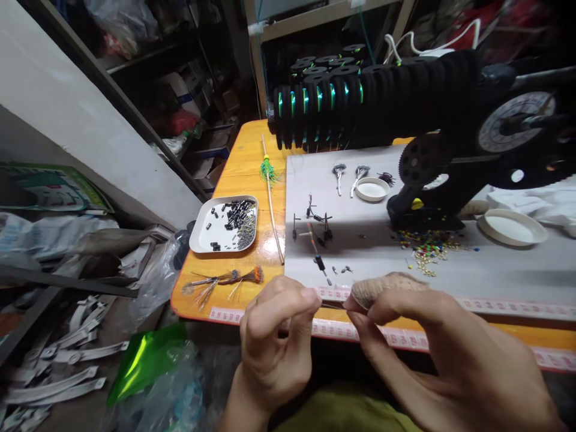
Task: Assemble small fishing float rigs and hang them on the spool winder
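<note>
Both hands are raised over the front edge of the table. My left hand (pixel 281 336) is closed in a pinch, thumb against fingertip. Facing it, my right hand (pixel 432 342) also pinches, and beige wrapping covers its index finger. A thin dark strand seems to span the small gap between the fingertips, too fine to name. Beneath them a pink and white measuring tape (pixel 517 309) runs along the table edge. Just beyond lie a small black piece with a thin stem (pixel 319 262) and several tiny grey bits (pixel 345 269).
A white tray (pixel 198 231) of small black and grey pieces sits left, near a thin stick with green tufts (pixel 271 198). Wire bundles (pixel 243 275) lie before it. A black machine with spools (pixel 382 96) stands behind, beside colourful beads (pixel 427 249) and a shallow white dish (pixel 513 228).
</note>
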`<state>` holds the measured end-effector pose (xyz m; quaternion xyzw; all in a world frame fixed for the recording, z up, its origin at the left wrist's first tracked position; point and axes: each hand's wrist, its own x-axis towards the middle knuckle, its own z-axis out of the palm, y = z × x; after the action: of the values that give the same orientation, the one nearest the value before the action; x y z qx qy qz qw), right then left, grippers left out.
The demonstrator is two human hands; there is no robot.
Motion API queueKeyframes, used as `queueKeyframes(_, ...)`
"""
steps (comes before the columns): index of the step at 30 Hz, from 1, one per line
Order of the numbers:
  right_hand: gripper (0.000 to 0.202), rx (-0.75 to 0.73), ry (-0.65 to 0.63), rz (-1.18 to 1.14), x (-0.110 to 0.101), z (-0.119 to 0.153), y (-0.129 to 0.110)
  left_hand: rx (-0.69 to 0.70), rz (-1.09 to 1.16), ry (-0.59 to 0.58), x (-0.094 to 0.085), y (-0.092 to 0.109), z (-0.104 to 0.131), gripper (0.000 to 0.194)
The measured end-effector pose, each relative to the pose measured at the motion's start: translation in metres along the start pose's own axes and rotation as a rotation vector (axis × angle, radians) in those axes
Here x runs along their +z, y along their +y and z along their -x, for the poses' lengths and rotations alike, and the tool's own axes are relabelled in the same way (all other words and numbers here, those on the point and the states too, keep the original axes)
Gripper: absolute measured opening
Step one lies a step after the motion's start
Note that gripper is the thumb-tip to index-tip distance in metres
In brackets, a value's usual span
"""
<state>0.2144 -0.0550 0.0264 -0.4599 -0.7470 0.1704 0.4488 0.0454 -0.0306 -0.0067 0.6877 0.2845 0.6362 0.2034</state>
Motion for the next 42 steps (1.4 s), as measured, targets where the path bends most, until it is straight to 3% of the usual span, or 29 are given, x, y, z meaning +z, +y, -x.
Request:
queueKeyframes(3, 0.026, 0.054, -0.01, -0.107, -0.01, -0.004, -0.002, 0.02, 0.002, -0.003, 0.006, 0.004, -0.004, 0.069)
queueKeyframes(8, 0.028, 0.049, -0.113, -0.119, -0.027, -0.014, -0.001, 0.212, -0.109, -0.274, 0.013, 0.002, -0.02, 0.081)
queueKeyframes(11, 0.025, 0.042, -0.104, -0.103, -0.03, -0.017, 0.002, 0.266, -0.191, -0.316, 0.006, 0.001, -0.031, 0.066)
queueKeyframes(15, 0.027, 0.014, -0.176, -0.037, -0.032, -0.02, 0.006, 0.208, -0.195, -0.43, -0.006, 0.008, -0.041, 0.038)
queueKeyframes(18, 0.028, 0.047, -0.151, -0.113, -0.03, -0.024, 0.003, 0.139, -0.176, -0.395, -0.008, 0.013, -0.044, 0.023)
queueKeyframes(22, 0.023, 0.169, 0.022, -0.506, -0.017, -0.029, -0.003, -0.008, -0.116, -0.214, -0.004, 0.015, -0.04, 0.011)
queueKeyframes(24, 0.026, 0.121, 0.092, -0.565, -0.013, -0.029, -0.001, -0.083, -0.09, -0.168, -0.003, 0.015, -0.037, 0.011)
queueKeyframes(26, 0.032, -0.026, 0.088, -0.42, -0.012, -0.028, 0.006, -0.137, -0.075, -0.154, -0.004, 0.017, -0.034, 0.012)
queueKeyframes(31, 0.035, -0.327, -0.146, 0.028, -0.021, -0.028, 0.023, -0.173, -0.097, -0.136, -0.009, 0.019, -0.032, 0.012)
queueKeyframes(36, 0.013, -0.251, -0.033, 0.097, -0.016, -0.033, 0.014, -0.157, -0.147, -0.161, -0.01, 0.017, -0.036, 0.011)
queueKeyframes(42, 0.015, -0.191, -0.009, 0.094, -0.015, -0.034, 0.013, -0.037, -0.31, -0.235, -0.014, 0.007, -0.04, 0.014)
